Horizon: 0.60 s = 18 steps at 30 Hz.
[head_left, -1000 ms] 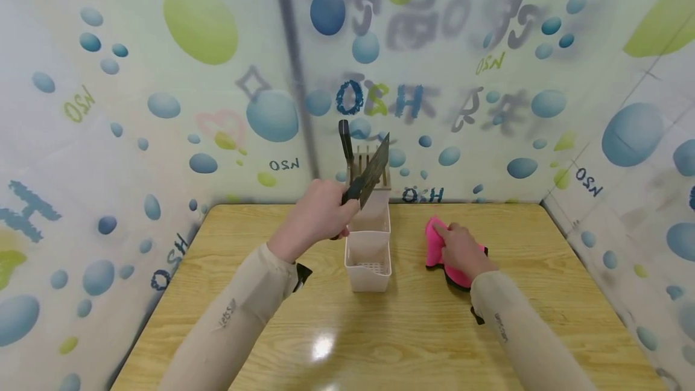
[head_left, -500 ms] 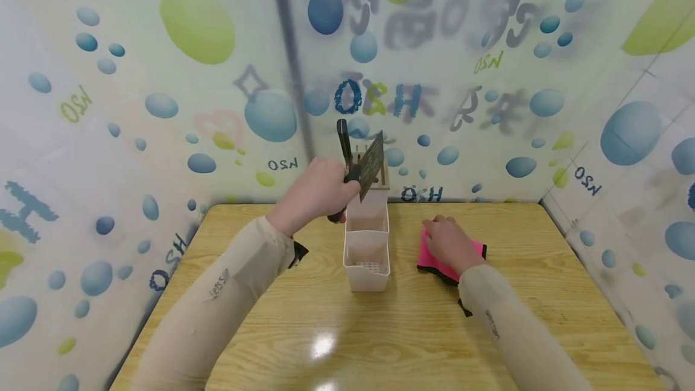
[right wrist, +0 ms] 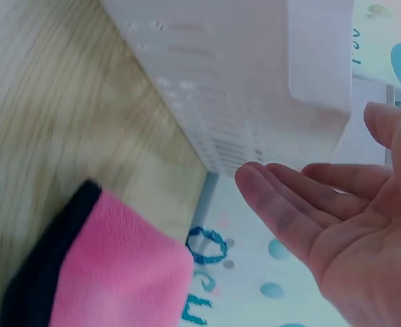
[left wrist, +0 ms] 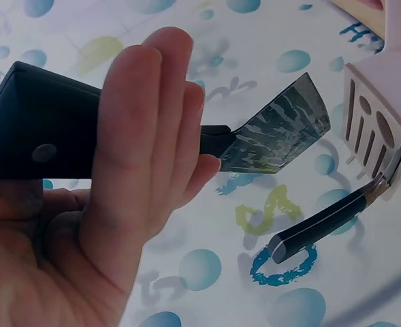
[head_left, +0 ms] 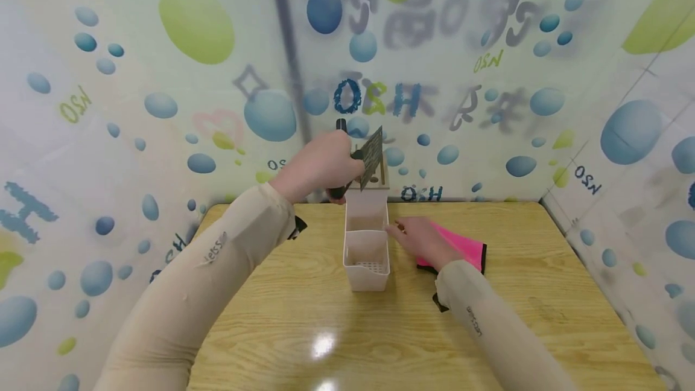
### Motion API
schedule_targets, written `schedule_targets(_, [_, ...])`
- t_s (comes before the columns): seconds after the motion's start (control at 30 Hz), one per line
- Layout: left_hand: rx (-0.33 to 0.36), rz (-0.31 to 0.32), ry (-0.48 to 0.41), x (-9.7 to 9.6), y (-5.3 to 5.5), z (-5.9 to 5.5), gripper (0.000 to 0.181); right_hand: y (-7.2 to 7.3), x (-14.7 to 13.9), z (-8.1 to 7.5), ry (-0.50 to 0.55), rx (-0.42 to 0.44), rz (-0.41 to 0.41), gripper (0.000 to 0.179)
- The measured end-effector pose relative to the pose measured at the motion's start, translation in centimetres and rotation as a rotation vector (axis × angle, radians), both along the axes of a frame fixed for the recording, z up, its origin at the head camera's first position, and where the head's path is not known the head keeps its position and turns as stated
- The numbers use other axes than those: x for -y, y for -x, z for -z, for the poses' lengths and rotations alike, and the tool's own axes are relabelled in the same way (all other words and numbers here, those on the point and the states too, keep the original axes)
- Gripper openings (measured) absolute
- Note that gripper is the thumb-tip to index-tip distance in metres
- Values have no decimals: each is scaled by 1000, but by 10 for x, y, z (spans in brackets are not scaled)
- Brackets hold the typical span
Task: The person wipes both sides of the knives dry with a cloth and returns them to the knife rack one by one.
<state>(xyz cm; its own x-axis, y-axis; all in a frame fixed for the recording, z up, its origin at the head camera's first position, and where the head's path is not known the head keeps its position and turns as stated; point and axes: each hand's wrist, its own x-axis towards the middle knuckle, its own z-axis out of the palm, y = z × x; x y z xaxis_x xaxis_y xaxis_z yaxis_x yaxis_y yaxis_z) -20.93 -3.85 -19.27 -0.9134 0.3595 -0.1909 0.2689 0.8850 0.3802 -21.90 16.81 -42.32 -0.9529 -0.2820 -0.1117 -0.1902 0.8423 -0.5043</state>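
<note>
My left hand (head_left: 320, 162) grips the black handle of a cleaver (left wrist: 282, 133) with a broad, dark, patterned blade. The cleaver is held above the slotted top of a white knife holder (head_left: 369, 280), blade slanting up and away. In that top stands another knife (left wrist: 323, 225), its black handle sticking out; in the head view my left hand partly covers it. My right hand (head_left: 426, 239) is beside the holder's right side, fingers extended and relaxed, holding nothing. A pink cloth (head_left: 464, 247) with black edging lies under and behind this hand on the table.
The holder has two open bins in front of its slotted section. It stands on a wooden table (head_left: 271, 330) near the back wall (head_left: 461, 47). Patterned sheets with blue and green spots enclose the table at the back and sides.
My left hand has raised the cleaver and brought it toward the holder's slotted top. My right hand has let go of the pink cloth and moved left to the holder; the cloth now lies flatter.
</note>
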Motion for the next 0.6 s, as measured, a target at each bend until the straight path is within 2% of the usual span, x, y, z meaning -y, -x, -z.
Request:
schedule_targets(0.17, [-1,12,41,-4,5,-13,33,4,10,6,75,43,45,60])
schedule_targets(0.33, [36,22,48,-7,9,-24,27,8,15,15,137,80,95,47])
schedule_targets(0.6, [67,-6,23,-12,21,-32,22,5,19,18,191,84,139,45])
